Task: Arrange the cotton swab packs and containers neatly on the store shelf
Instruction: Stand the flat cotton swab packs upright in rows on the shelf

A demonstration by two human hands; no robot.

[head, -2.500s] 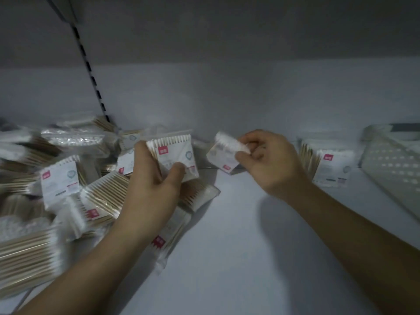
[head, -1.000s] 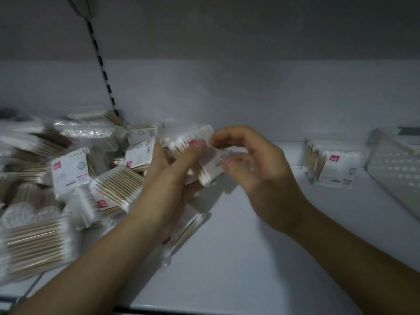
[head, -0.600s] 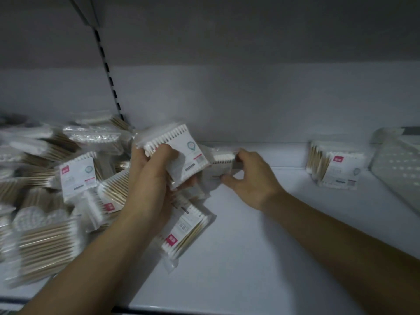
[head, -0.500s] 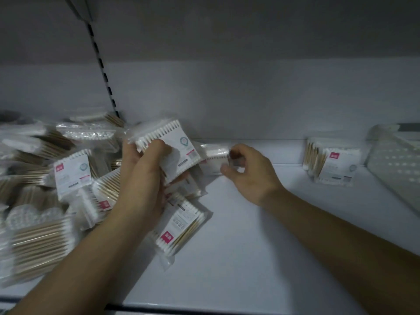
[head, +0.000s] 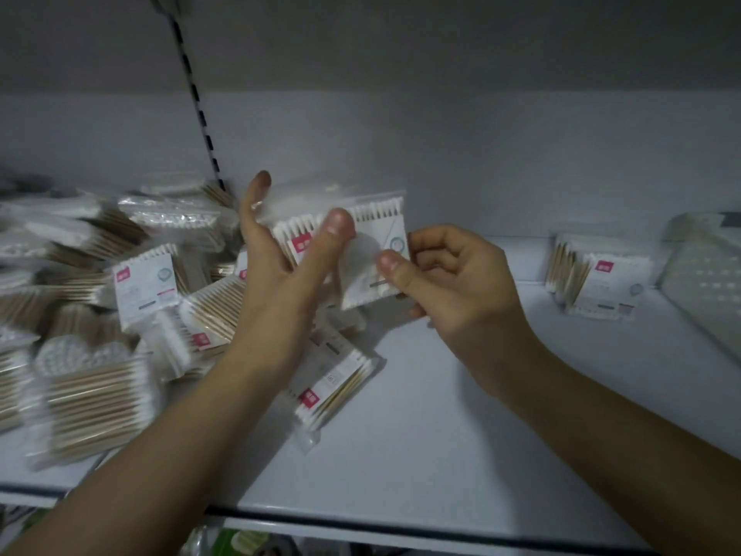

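- Shelf (head: 421, 455): white store board that fills the lower half of the frame and carries everything else.
- Heap of cotton swab packs (head: 100, 315): a jumbled pile at left, lying crossed and tilted, not yet sorted.
- Perforated basket (head: 705, 282): at the right edge, only partly in frame.
- Tidy stack (head: 597, 282): a few packs stood on edge at right, just beside the basket and well apart from the heap.
- Left hand (head: 276, 282): centre, fingers straight and spread, thumb pressing a pack against them.
- Right hand (head: 453, 290): fingers curled, thumb pinching the pack's lower right edge.
- Held packs (head: 379, 234): raised above the shelf between both hands. They look light, with stiff sticks in slick, crinkly film that is likely to slip, so a grip across the flat faces should hold better than one on the loose film.
- Loose pack (head: 333, 383): lies flat on the shelf below the hands.
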